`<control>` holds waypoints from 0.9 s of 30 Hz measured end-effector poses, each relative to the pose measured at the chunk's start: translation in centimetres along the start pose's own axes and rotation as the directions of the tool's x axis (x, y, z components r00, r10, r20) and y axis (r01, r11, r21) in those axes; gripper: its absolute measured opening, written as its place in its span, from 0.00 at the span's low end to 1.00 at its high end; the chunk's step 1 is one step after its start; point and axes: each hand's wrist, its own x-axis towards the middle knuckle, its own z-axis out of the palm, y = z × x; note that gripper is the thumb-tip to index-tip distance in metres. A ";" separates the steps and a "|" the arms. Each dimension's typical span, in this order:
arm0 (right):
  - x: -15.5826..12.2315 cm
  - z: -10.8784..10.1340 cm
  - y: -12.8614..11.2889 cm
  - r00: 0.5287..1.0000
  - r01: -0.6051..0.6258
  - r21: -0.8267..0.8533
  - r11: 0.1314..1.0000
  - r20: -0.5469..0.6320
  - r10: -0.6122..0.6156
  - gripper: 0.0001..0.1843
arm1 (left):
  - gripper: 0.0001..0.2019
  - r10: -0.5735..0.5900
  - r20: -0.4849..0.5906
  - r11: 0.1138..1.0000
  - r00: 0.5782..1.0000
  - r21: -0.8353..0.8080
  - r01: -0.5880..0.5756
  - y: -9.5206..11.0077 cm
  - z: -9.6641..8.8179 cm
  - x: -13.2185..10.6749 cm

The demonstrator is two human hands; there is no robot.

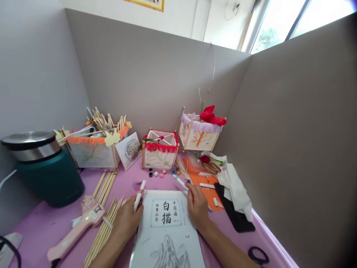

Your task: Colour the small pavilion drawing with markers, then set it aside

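My left hand [126,216] is closed around a white marker [140,195] with an orange band, its top end pointing up and away. My right hand [198,205] is closed on another marker [180,182], white with a green tip that points up and left. Between the two hands lies a white book [167,232] with Chinese characters and a grey mountain drawing on its cover. Both hands rest at the book's side edges. Whether the fingers also grip the book cannot be made out.
A pink glue gun [80,225] and wooden sticks [104,227] lie left, near a teal jar [48,175]. Paper lanterns [160,158] stand along the back partition. At right are orange paper [205,191], a black tablet-like slab [235,214], white tissue [235,190] and scissors [258,255].
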 end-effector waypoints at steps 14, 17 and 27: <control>-0.1 0.6 0.0 0.958 0.109 -0.159 0.981 0.281 -0.061 0.11 | 0.07 -0.024 0.003 0.999 1.000 -0.042 0.024 0.3 -0.1 -0.2; -0.1 0.5 0.2 0.958 0.074 -0.148 0.986 0.287 -0.029 0.11 | 0.07 -0.025 0.011 0.999 1.000 -0.025 0.025 0.3 -0.1 -0.2; 0.0 0.9 1.2 0.973 -0.009 -0.123 0.992 0.228 0.037 0.10 | 0.09 -0.016 0.021 1.000 1.000 -0.017 0.016 0.1 0.3 -0.1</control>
